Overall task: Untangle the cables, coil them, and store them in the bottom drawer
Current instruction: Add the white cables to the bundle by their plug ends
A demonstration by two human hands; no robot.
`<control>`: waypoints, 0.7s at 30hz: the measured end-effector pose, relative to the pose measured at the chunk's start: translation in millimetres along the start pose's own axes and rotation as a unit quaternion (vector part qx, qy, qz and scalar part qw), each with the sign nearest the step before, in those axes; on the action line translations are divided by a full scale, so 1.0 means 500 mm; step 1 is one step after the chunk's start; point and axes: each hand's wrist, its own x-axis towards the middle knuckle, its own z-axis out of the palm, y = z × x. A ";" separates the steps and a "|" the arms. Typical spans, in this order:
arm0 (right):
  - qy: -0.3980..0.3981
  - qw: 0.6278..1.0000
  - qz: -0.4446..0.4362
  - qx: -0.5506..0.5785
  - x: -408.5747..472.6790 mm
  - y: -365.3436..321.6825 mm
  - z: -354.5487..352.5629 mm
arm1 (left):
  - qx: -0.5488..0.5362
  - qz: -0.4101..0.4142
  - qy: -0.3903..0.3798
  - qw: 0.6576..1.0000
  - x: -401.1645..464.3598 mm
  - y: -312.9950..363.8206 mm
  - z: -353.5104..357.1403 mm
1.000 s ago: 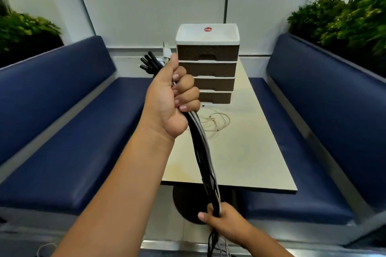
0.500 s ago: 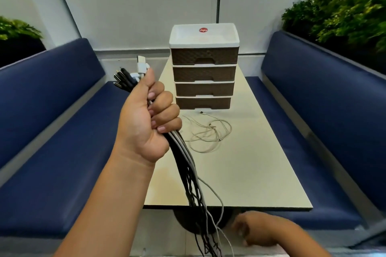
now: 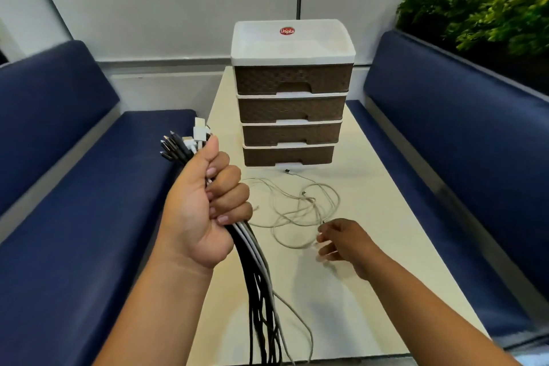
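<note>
Fingers of my left hand (image 3: pixel 202 211) are wrapping tight around a bundle of cables (image 3: pixel 258 282), black and white ones gathered just below their plugs (image 3: pixel 185 142), which are sticking up past my thumb while the long tails are hanging down over the near edge of the tabletop (image 3: pixel 341 306). I am reaching my right hand (image 3: pixel 344 242) out over the tabletop, fingers loosely curled and holding nothing firmly that I can make out, its fingertips just touching the near loop of a thin white cable (image 3: pixel 297 205). That cable is lying in a loose tangle between my hands and the drawer unit (image 3: pixel 292 95) at the far end. The bottom drawer (image 3: pixel 288 154) is sitting closed. I judge the thin cable light, limp and a bit springy, likely to snag on its own loops, so I would be pinching it near one plug end and drawing it out slowly. The bundle feels like the heavier, stiffer load, best kept gripped close to the plugs.
</note>
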 end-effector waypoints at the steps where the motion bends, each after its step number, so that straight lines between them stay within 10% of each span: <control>1: 0.044 0.999 -0.008 -0.031 0.027 -0.001 0.010 | -0.001 -0.005 0.002 1.000 0.009 0.002 -0.009; 10: 0.154 0.955 -0.014 -0.252 0.136 0.029 0.041 | -0.008 -0.037 0.015 0.999 0.052 0.024 -0.057; 16: 0.178 0.961 -0.045 0.206 0.064 -0.052 0.005 | -0.003 -0.038 0.031 0.999 0.054 0.038 -0.069; 21: 0.134 0.925 -0.184 0.305 -0.056 -0.149 -0.025 | 0.004 -0.045 0.039 0.998 0.056 0.040 -0.067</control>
